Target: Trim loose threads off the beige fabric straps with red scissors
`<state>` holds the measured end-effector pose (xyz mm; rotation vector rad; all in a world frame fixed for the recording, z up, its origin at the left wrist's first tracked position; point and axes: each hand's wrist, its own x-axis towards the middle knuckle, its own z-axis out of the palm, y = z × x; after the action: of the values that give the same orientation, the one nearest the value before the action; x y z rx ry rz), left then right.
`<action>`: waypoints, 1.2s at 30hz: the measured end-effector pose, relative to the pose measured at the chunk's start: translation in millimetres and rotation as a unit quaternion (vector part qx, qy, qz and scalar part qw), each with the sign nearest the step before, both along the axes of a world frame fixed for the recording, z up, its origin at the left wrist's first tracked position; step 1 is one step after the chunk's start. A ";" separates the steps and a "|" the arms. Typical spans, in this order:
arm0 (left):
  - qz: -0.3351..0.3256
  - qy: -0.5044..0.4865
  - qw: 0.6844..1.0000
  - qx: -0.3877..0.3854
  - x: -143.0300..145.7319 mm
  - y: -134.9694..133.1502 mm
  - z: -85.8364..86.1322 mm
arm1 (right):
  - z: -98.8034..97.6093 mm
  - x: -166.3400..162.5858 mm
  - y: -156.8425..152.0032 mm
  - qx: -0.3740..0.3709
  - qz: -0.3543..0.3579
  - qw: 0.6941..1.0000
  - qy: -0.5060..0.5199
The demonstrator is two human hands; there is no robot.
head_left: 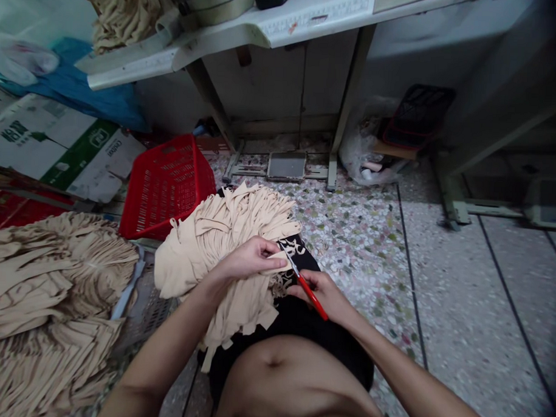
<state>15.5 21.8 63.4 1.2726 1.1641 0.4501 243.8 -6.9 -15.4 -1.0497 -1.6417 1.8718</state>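
My left hand [253, 256] pinches a beige fabric strip [276, 264] at the edge of a pile of beige fabric pieces [222, 237] lying over my lap. My right hand [323, 292] grips red-handled thread snips [303, 282], whose metal tip points up-left and touches the strip just beside my left fingers. Both hands are closed. The pile drapes over my left knee and dark patterned shorts [299, 252].
A red plastic basket [169, 186] stands tipped on the floor behind the pile. More beige pieces [47, 298] are heaped at the left over a grey crate. A sewing table [266, 25] with pedal [286, 166] stands ahead. Speckled floor extends right.
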 end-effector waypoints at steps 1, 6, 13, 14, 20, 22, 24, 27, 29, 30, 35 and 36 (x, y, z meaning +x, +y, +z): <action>-0.004 0.004 1.000 0.012 -0.1 -1.2 2.8 | -1.4 0.1 -2.7 -0.018 -0.008 1.000 -0.002; -0.114 0.032 0.991 0.057 -15.7 -16.6 31.5 | -5.3 2.6 -12.6 -0.090 -0.063 0.994 0.005; -0.052 0.025 0.994 -0.097 -61.5 -28.0 39.9 | -7.8 2.4 1.2 -0.084 -0.093 0.992 -0.018; 0.005 0.052 0.997 -0.048 -63.1 -24.6 36.0 | -6.9 1.2 3.9 -0.080 -0.096 0.992 -0.017; 0.062 0.266 0.946 0.175 -44.0 0.9 -0.9 | -6.5 -7.0 9.0 -0.075 -0.075 0.994 -0.004; 0.047 0.352 0.911 0.209 -37.5 4.7 -12.5 | -8.3 -10.1 8.0 -0.087 -0.069 0.994 0.005; 0.025 0.397 0.891 0.221 -35.4 6.0 -20.3 | -9.0 -13.8 9.2 -0.105 -0.066 0.992 0.014; 0.009 0.401 0.888 0.224 -38.0 4.1 -24.3 | -7.7 -20.2 21.6 -0.099 -0.079 0.992 0.026; 0.007 0.382 0.894 0.234 -39.3 -0.9 -24.3 | -6.4 -25.1 37.7 -0.053 -0.106 0.993 0.009; 0.008 0.371 0.896 0.244 -39.1 -4.9 -24.2 | -5.6 -28.3 47.0 -0.026 -0.119 0.992 -0.007; 0.039 0.334 0.886 0.320 -28.9 -36.0 -29.5 | -3.3 -60.3 79.6 -0.013 -0.127 0.992 -0.025; 0.047 0.336 0.881 0.329 -26.3 -43.0 -31.5 | -3.6 -69.1 79.7 -0.025 -0.135 0.990 -0.010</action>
<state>-10.8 -21.2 31.9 2.0741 1.7416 0.5146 174.7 72.8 -19.0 -1.2466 -1.3888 1.7362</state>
